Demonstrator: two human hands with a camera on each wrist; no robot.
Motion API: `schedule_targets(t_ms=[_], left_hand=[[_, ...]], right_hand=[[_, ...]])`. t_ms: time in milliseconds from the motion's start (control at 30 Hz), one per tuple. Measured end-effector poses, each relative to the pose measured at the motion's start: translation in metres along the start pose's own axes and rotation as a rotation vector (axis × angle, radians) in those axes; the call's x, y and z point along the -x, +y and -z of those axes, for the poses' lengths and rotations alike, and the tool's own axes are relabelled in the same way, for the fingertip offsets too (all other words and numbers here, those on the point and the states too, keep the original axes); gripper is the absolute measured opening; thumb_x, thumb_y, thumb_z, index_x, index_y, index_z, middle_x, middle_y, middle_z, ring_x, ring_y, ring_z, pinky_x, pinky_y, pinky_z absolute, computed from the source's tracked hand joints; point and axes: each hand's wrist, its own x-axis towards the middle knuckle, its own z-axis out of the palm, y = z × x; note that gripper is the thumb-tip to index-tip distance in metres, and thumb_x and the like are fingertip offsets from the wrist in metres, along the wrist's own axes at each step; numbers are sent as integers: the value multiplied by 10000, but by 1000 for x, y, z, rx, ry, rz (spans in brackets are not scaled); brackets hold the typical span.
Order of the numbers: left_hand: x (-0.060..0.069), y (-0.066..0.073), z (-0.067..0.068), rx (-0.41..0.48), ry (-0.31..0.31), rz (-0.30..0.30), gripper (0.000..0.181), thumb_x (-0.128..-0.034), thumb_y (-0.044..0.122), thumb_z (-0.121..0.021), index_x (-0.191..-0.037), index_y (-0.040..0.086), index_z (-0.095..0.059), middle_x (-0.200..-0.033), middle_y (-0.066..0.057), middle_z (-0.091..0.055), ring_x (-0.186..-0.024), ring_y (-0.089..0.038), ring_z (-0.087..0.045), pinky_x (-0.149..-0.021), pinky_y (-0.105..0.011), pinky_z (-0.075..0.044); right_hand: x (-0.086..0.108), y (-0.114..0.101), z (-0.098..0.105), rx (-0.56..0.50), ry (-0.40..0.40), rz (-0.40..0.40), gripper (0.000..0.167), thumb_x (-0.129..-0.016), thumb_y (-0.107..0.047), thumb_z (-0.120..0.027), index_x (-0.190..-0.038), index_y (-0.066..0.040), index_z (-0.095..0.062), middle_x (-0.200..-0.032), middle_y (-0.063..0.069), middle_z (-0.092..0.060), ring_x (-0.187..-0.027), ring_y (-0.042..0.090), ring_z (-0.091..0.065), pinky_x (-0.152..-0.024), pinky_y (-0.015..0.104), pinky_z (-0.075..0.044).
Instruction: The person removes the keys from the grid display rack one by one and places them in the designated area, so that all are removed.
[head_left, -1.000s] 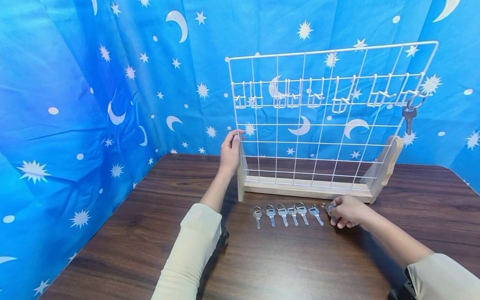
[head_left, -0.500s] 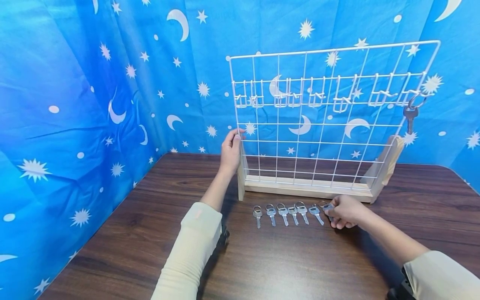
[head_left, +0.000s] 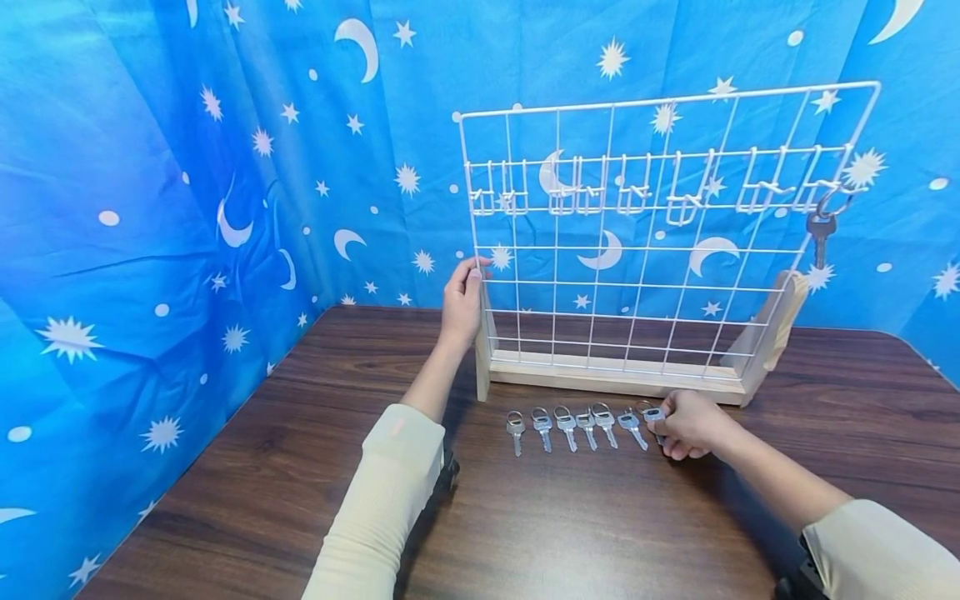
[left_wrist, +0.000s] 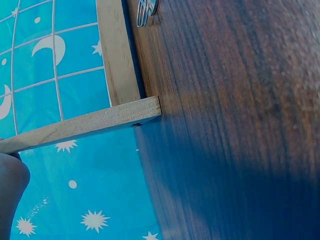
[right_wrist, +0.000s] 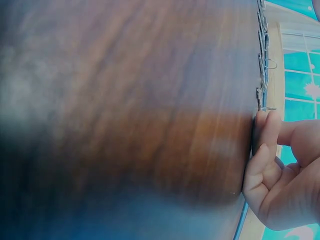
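A white wire grid rack (head_left: 609,248) stands on a wooden base, with a row of hooks along its upper part. My left hand (head_left: 461,304) grips the rack's left wooden side post (left_wrist: 80,127). My right hand (head_left: 693,423) is down at the table, its thumb and fingers pinching the rightmost silver key (head_left: 654,414), which has a ring; part of this key is hidden by the fingers. Left of it lie several more silver keys with rings in a row, the nearest being one key (head_left: 632,429). Another key (head_left: 822,227) hangs by its ring from the far-right hook.
The dark wood table (head_left: 570,525) carries everything. A blue curtain (head_left: 390,100) with white moons and stars closes off the back and left. The rack's wooden base bar (head_left: 615,383) runs just behind the row of keys.
The key at my right fingers has shifted slightly left and shows more of its head and ring. My left hand and the rack have stayed in place.
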Motion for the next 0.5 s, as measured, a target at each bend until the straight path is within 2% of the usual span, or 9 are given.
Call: schedule_targets(t_ms=[167,300,400,500], left_hand=[[-1,1,0,-4,-2,10,271,-992,61,-370,-1128,-104,-536,-1048,-268,-579,-1022,-367,-551,-901,-391,-423],[0,2,1,-2,-7,15,275,-992,57,-366,-1135,-108,-532,-1048,-273,-576,-1040,-405,-533,-905,-419,-415],[0,2,1,4,-7,19,276,-991,54,-366,-1133,-119,-527,-1036,-279,-574,-1041,-430,-521,-902,-431,-412],[0,2,0,11,-11,24,278,-992,60,-368,-1134,-122,-523,-1040,-277,-573,-1045,-430,-520,-906,-421,-412]], right_hand=[[1,-1,1,-14,5,-5,174,-876,-89,-570,-812,-8,-430,-519,19,-588,-451,105,-584,-421,260,-427],[4,-4,6,-36,7,13,200,-867,-88,-576,-861,21,-409,-516,24,-573,-439,105,-572,-408,247,-415],[10,-7,15,-32,54,52,226,-862,-93,-584,-897,50,-412,-506,30,-561,-420,118,-563,-392,251,-416],[20,-11,28,9,133,104,261,-867,-99,-585,-963,91,-435,-518,37,-575,-426,155,-578,-412,302,-467]])
